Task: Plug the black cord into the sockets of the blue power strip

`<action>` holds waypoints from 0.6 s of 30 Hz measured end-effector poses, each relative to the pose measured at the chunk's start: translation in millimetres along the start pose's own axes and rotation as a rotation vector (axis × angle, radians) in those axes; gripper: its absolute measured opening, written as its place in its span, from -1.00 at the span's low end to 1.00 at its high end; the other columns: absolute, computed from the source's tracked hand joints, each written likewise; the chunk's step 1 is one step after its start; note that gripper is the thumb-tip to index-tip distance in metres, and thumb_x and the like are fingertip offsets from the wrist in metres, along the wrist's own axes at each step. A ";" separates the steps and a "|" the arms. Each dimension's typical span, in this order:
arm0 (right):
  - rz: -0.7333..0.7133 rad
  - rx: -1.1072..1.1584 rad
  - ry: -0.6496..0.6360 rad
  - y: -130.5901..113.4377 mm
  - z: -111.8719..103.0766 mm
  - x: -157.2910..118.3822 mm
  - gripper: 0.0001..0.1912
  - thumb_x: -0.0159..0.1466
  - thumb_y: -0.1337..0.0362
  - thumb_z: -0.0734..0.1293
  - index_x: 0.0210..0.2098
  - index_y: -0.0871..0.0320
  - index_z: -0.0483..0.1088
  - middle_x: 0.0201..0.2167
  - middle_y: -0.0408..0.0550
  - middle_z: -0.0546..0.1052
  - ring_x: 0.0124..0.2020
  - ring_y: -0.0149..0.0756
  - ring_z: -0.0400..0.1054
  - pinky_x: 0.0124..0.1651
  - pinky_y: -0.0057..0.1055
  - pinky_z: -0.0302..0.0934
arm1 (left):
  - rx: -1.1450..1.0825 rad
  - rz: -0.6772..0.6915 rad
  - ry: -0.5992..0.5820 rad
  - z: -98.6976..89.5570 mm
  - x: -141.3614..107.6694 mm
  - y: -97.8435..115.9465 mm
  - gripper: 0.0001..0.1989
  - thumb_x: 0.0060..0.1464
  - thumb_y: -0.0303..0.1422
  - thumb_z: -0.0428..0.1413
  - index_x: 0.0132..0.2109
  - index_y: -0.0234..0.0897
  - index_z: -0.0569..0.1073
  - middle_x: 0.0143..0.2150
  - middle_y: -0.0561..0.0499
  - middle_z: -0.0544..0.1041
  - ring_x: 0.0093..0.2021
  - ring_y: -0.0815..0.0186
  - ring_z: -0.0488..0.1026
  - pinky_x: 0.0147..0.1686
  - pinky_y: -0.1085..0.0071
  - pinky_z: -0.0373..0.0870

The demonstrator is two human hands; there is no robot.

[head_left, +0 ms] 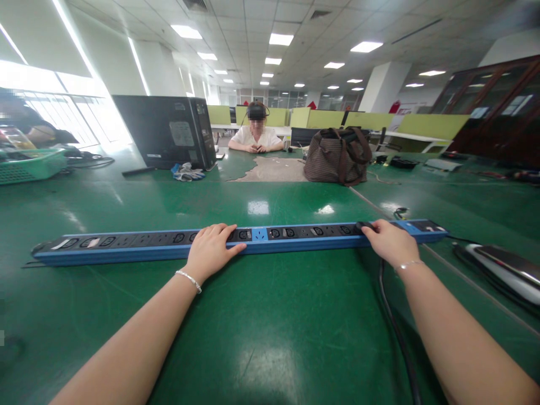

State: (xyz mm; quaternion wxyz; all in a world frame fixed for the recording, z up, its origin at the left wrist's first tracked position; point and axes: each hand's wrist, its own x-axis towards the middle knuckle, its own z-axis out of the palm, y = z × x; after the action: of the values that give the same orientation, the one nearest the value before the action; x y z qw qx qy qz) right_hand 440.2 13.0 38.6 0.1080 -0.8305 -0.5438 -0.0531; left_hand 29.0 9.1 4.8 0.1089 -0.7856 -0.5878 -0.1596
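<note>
A long blue power strip (295,232) with a row of black sockets and one blue socket lies across the green table. My left hand (213,247) grips it left of the blue socket, fingers over the top and thumb along the near side. Toward the strip's right end, my right hand (394,242) is closed around a black plug (363,225) held at the sockets. Whether the plug is seated in a socket, I cannot tell. A thick black cable (390,315) runs from below the right hand toward the near table edge.
A white and black device (510,273) lies at right. Farther back stand a black computer case (164,132), work gloves (188,172) and a brown bag (333,157). A green basket (34,166) is at left. Another person (256,135) sits across the table (270,309).
</note>
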 end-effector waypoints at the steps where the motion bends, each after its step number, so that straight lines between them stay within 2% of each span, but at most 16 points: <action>1: 0.001 -0.006 -0.008 -0.3 -0.1 0.3 -0.49 0.21 -0.05 0.07 -0.13 0.16 0.41 -0.26 0.15 0.53 -0.22 -0.02 0.41 -0.21 -0.21 0.22 | 0.000 0.000 -0.001 0.0 0.1 0.0 -0.39 0.09 0.06 -0.14 0.13 -0.23 0.32 0.04 -0.10 0.42 0.05 0.14 0.31 0.05 0.21 0.15; 18: -0.043 -0.074 0.040 -2.8 1.3 -3.1 -0.51 0.25 0.01 0.02 -0.12 0.22 0.36 -0.34 0.20 0.52 -0.29 -0.01 0.43 -0.23 -0.19 0.23 | -0.012 -0.022 -0.017 -1.3 0.5 0.9 -0.41 0.09 0.06 -0.14 0.13 -0.19 0.32 0.05 -0.10 0.41 0.07 0.14 0.29 0.07 0.20 0.13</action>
State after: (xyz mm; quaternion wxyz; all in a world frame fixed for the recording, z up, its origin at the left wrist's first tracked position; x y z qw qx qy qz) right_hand 436.3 11.6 37.1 0.0870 -0.8208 -0.5569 -0.0921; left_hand 29.8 8.8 6.2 0.0972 -0.7811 -0.5963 -0.1576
